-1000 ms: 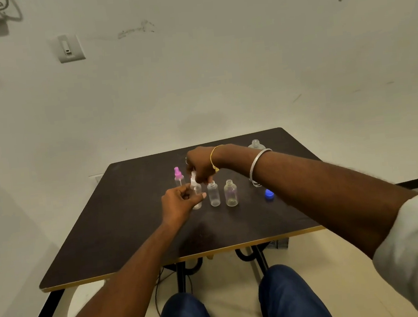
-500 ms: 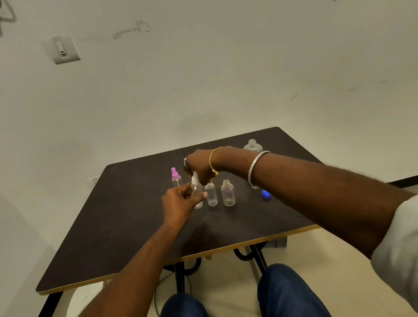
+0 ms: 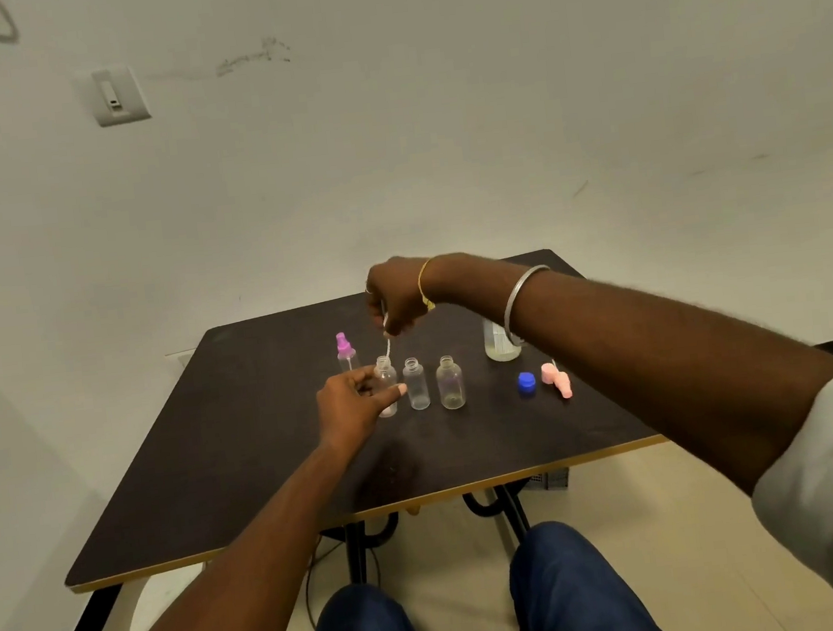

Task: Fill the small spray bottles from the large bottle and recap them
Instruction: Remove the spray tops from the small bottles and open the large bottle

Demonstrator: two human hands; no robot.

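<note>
Small spray bottles [image 3: 416, 383] stand upright in a row near the middle of the dark surface [image 3: 223, 453]. The left hand [image 3: 357, 402] grips the leftmost open bottle [image 3: 386, 386]. The right hand [image 3: 397, 294], above it, pinches a white spray cap [image 3: 387, 339] whose tube tip reaches the bottle's neck. The large bottle [image 3: 499, 345] stands behind the right forearm; a blue cap [image 3: 527, 384] and pink spray cap [image 3: 556, 379] lie to the right.

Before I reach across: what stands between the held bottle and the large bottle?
Head view: two uncapped small bottles stand between held bottle and large bottle.
</note>
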